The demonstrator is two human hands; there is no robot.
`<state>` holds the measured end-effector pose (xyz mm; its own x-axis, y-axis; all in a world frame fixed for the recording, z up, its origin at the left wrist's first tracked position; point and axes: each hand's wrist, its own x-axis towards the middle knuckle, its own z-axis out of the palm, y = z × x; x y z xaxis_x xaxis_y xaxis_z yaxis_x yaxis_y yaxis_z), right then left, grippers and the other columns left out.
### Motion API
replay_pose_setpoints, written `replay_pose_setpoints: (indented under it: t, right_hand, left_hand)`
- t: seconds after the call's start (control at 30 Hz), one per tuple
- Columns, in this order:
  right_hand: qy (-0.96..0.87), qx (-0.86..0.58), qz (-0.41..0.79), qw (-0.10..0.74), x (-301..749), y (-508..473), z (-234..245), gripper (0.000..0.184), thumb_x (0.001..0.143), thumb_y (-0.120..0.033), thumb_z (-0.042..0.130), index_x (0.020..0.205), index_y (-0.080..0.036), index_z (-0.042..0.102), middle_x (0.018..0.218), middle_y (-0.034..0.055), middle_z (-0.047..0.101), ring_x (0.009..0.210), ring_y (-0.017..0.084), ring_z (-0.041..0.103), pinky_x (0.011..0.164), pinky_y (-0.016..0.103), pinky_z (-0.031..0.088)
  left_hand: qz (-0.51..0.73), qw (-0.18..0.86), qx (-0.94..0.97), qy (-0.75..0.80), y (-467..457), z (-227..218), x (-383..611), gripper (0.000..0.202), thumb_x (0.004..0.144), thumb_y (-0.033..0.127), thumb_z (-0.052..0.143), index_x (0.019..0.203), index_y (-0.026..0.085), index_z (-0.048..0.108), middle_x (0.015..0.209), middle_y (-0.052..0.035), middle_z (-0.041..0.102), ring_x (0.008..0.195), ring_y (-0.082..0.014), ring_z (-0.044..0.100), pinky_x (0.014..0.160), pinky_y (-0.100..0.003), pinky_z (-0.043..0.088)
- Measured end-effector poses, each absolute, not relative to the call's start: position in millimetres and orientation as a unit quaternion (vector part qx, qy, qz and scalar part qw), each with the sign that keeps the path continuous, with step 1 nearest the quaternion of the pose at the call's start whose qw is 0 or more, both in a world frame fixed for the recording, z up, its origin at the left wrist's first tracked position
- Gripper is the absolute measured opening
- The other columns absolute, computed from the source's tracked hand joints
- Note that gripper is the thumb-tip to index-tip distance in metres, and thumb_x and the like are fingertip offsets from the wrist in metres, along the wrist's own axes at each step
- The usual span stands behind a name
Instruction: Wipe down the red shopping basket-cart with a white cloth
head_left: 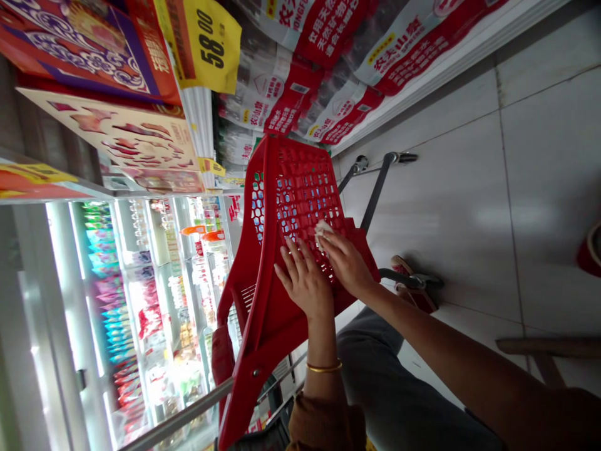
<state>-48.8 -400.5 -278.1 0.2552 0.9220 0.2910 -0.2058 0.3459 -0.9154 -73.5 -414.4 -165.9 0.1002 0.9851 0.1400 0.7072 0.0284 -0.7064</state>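
Observation:
A red plastic shopping cart (pixel 300 307) with a perforated side fills the middle of the head view. The view is tilted, so the cart appears turned on its side. My left hand (pixel 306 282), a gold bangle at its wrist, lies against the cart's side with fingers stretched out and slightly spread. Just right of it, my right hand (pixel 346 260) presses a crumpled white cloth or tissue (pixel 323 227) against the lattice. The fingers cover part of this wad. Both arms reach in from the lower edge.
Packs of bottled water (pixel 338 100) sit on a shelf beyond the cart. Boxed goods (pixel 126 134) and a yellow price tag (pixel 206 50) are upper left; bright shelves of packets (pixel 154 313) lie below. Cart legs (pixel 375 188) and a shoe (pixel 413 282) show on the tiled floor (pixel 451 207).

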Motion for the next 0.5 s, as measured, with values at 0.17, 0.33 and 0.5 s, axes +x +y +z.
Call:
replay_pose_setpoints:
  t: [0.17,0.33,0.5]
  right_hand:
    - [-0.542,-0.339,0.394,0.66,-47.4,-396.8,-271.0,0.053,0.1,-0.019,0.037,0.151,-0.027,0.024,0.151,0.0039,0.041,0.145,0.018,0.025,0.121,0.045,0.028]
    - [-0.579,-0.379,0.371,0.619,-55.1,-407.8,-290.3,0.057,0.099,-0.013,0.036,0.152,-0.022,0.02,0.152,0.0081,0.038,0.144,0.021,0.028,0.121,0.047,0.027]
    - [-0.559,-0.433,0.373,0.6,-58.2,-413.5,-307.1,0.058,0.098,-0.013,0.04,0.152,-0.024,0.023,0.151,0.0067,0.041,0.144,0.023,0.029,0.119,0.046,0.034]
  left_hand:
    - [0.238,0.317,-0.671,-0.627,-418.4,-168.3,-72.0,0.052,0.096,0.018,0.037,0.148,0.022,0.03,0.156,-0.0068,0.026,0.147,-0.028,0.013,0.12,-0.053,0.017]
    - [0.27,0.289,-0.684,-0.613,-427.0,-175.5,-72.6,0.054,0.095,0.018,0.041,0.147,0.023,0.031,0.156,-0.0055,0.029,0.147,-0.0285,0.017,0.119,-0.056,0.018]
    - [0.293,0.283,-0.684,-0.605,-431.4,-178.2,-73.2,0.052,0.095,0.018,0.039,0.147,0.022,0.033,0.156,-0.0045,0.029,0.147,-0.0315,0.013,0.118,-0.061,0.014]
